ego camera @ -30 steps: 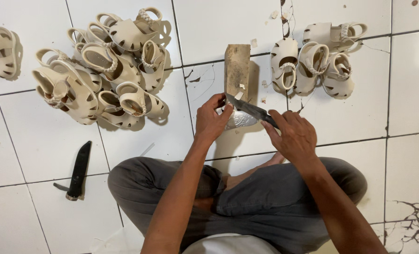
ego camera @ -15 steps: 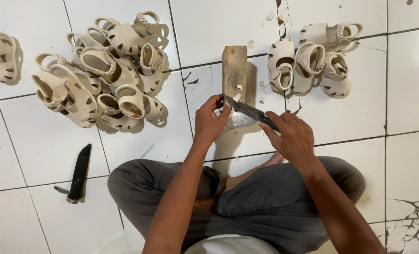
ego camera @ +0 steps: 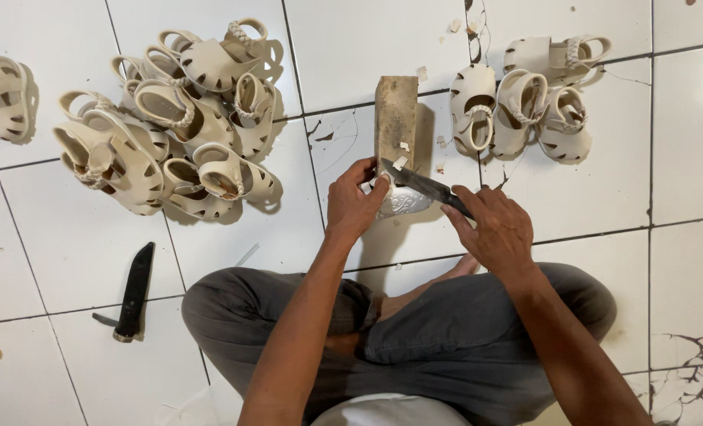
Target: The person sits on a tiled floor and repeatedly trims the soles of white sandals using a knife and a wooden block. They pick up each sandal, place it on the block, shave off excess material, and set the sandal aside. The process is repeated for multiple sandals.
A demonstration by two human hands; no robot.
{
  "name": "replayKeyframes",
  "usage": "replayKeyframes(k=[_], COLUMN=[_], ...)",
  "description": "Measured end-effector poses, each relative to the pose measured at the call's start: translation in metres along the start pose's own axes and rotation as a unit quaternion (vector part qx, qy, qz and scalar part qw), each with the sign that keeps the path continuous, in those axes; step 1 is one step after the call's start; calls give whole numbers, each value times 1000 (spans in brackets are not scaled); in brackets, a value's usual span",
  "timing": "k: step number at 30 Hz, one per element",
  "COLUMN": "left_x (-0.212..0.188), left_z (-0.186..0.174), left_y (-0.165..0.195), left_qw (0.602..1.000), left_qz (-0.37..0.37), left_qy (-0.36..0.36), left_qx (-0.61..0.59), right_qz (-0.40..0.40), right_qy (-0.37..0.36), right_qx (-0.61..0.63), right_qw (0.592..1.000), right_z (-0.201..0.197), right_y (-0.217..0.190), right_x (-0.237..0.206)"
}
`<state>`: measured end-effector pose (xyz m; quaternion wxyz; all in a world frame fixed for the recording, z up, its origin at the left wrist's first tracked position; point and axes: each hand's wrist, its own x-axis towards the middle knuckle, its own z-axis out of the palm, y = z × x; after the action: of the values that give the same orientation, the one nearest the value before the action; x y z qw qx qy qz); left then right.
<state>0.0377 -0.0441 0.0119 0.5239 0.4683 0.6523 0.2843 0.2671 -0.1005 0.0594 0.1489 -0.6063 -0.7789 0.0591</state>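
Observation:
I sit cross-legged on a white tiled floor. My left hand [ego camera: 353, 207] grips a small cream sandal [ego camera: 403, 202], sole up, pressed against the near end of a wooden block [ego camera: 396, 118]. My right hand [ego camera: 495, 230] holds a dark-bladed knife [ego camera: 419, 182] whose blade lies across the sandal's edge. Small cream offcuts lie on and around the block.
A heap of several cream sandals [ego camera: 166, 126] lies at the left, a smaller group [ego camera: 525, 99] at the right of the block, and one pair [ego camera: 0, 95] at the far left edge. A second dark knife [ego camera: 133, 290] lies on the floor by my left knee. Cracked tile [ego camera: 695, 371] at bottom right.
The knife blade has shifted slightly along the sandal's edge; both hands stay at the block holding the same things.

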Motion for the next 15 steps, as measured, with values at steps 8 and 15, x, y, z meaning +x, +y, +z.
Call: replayKeyframes(k=[8,15], left_x=[-2,-1], left_z=[1,1], left_y=[4,3], left_qw=[1000,1000], left_qz=[-16,-4], left_qy=[5,1], left_qx=[25,30], right_qz=[-2,-6], right_qy=[-9,0], right_qx=[16,13], right_qw=[1000,1000], right_z=[13,9], right_y=[0,1], right_x=[3,6])
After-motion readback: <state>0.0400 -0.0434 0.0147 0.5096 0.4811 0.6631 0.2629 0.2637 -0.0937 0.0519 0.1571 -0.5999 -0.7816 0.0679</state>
